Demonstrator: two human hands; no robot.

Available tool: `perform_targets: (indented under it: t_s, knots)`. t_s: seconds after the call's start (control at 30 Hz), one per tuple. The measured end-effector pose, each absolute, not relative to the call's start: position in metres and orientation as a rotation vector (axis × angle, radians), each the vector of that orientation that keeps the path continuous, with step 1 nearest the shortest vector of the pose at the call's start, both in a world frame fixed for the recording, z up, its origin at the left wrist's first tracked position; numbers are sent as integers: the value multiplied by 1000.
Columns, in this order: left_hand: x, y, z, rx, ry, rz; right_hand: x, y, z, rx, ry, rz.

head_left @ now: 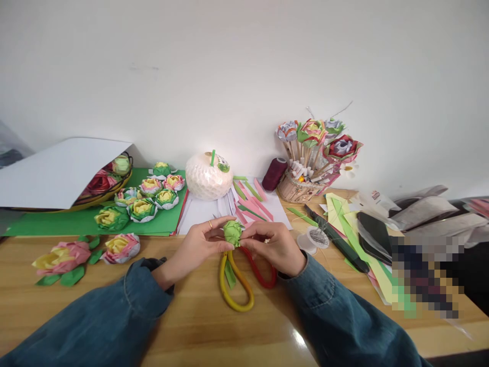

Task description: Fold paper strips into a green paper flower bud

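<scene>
Both hands pinch the green paper bud (233, 232), left hand (198, 243) and right hand (275, 246) grasping it above the scissors (244, 275) on the table (183, 326); I'm mid-fold, next probably needs a firmer fingertip crease.

- Both hands meet at the middle of the worktop (191, 326), the left hand (198, 244) and right hand (275, 245) closing their grip on a folded paper bud (233, 232) between them.
- Scissors (240, 278) lie on the worktop directly below the bud.
- Behind the hands sits a round netted ball (208, 177) on sheets of paper.
- Left of the ball, paper flowers (143, 204) lie on a mat, with a basket (103, 186) farther left under a tilted sheet.
- Right of the ball stand a thread spool (274, 174) and a holder of paper roses (305, 178).
</scene>
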State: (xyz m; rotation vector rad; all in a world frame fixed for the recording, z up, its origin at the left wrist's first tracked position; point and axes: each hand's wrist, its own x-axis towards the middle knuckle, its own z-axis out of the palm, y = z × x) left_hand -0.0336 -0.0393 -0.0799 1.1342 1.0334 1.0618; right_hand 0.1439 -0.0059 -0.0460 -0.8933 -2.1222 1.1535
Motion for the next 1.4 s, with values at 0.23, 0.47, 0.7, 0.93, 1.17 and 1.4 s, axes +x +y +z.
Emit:
perform_targets:
  t_s: [0.23,0.47,0.7,0.93,1.17,1.4]
  knots:
    - [-33,-39,-80,1109,1032,1086,144,-9,-51,-811,-2256,727]
    - [-33,-40,-82,1134,1037,1086,146,-7,-50,-752,-2354,590]
    - [-32,-40,-80,1141,1036,1086,147,-6,-51,-731,-2405,494]
    - [-30,-38,-78,1113,1047,1135,141,-14,-58,-856,-2361,146]
    - [-28,-37,-83,1155,1047,1188,132,-24,-65,-933,-2224,-224]
    - [-29,-38,-86,1185,1042,1186,130,-21,-61,-1060,-2030,837]
